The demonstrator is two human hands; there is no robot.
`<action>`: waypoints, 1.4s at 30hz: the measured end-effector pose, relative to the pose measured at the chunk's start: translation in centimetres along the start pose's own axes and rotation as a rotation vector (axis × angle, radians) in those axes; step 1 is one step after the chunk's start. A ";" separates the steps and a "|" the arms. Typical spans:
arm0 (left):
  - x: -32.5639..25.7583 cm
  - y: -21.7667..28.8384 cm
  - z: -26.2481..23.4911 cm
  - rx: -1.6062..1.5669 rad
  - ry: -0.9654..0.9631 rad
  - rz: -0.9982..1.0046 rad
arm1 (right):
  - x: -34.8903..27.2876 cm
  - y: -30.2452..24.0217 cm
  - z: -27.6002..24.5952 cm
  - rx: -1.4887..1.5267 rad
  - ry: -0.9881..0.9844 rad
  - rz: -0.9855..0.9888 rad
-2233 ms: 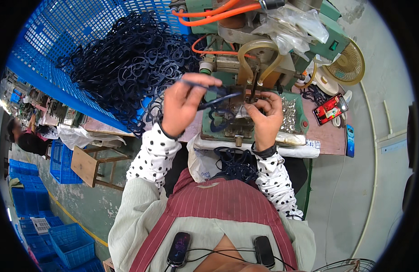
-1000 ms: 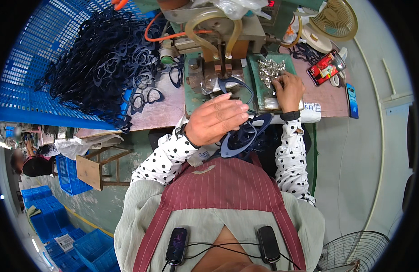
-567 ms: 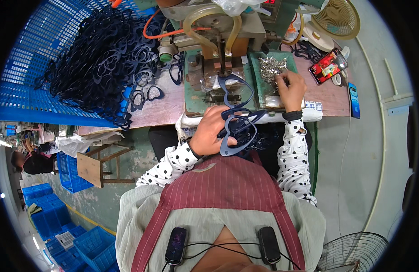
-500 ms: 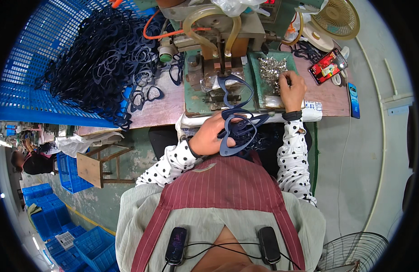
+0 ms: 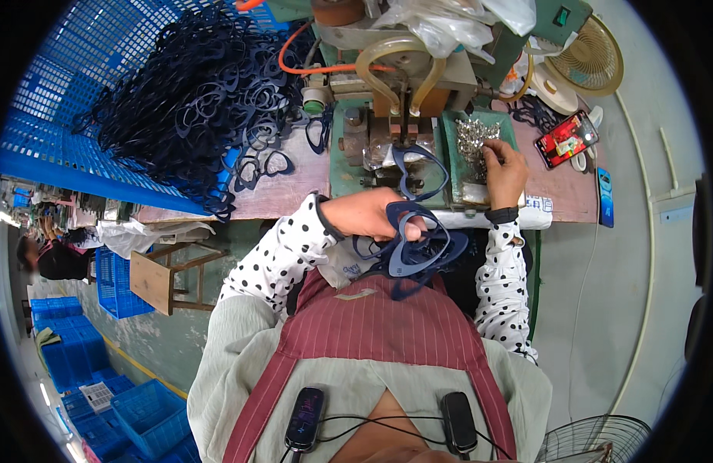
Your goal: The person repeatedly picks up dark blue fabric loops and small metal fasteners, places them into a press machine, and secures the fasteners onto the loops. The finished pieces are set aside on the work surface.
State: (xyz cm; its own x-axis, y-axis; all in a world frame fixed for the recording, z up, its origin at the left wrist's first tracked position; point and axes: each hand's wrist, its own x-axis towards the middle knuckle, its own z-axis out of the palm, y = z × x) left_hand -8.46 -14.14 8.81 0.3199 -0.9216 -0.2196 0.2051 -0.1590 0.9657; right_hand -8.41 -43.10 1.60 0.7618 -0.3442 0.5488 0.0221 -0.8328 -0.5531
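Note:
My left hand (image 5: 366, 214) is closed around several dark blue, flat, loop-shaped pieces (image 5: 418, 248) that hang down in front of my red striped apron. One more loop piece (image 5: 420, 171) rises from the bundle to the head of a green press machine (image 5: 347, 171); its top end lies under the tool. My right hand (image 5: 505, 174) is at a green tray (image 5: 453, 154) on the press's right, with thumb and fingertips pinched by a heap of small silvery metal parts (image 5: 475, 139). Whatever sits between those fingertips is too small to make out.
A large blue basket (image 5: 102, 181) heaped with dark blue loops (image 5: 194, 100) stands at the left. A phone (image 5: 566, 140) with a lit red screen and a fan (image 5: 590, 55) are at the right. A wooden stool (image 5: 152, 282) stands on the floor at left.
The picture has shifted slightly. My left hand has moved up toward the press, and the loops in it have turned. My right hand stays at the tray of metal parts.

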 end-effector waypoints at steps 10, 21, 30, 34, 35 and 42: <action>1.7 0.1 0.5 0.001 -0.168 -0.019 | 0.9 -13.5 -3.7 0.812 -0.371 0.091; 2.0 0.0 1.6 -0.190 -0.214 0.115 | 1.5 -14.7 -2.3 0.810 -0.448 0.205; -4.0 5.5 1.5 0.199 -0.094 0.656 | 0.9 -14.7 -0.9 1.096 -0.346 0.257; -5.4 5.9 -0.1 0.235 0.595 0.961 | 0.4 -14.9 -0.8 1.134 -0.319 0.284; -5.7 6.0 -1.6 0.068 0.623 0.925 | 0.4 -15.1 -0.9 1.138 -0.324 0.278; -5.0 7.7 -5.1 -0.185 0.552 0.790 | -0.2 -14.8 -0.5 1.135 -0.225 0.281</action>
State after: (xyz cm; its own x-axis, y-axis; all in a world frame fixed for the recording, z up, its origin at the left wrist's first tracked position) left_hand -3.82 -8.93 16.63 0.8053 -0.4364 0.4014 -0.1271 0.5341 0.8358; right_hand -9.19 -30.95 9.98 0.9254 -0.2751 0.2605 0.3109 0.1583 -0.9372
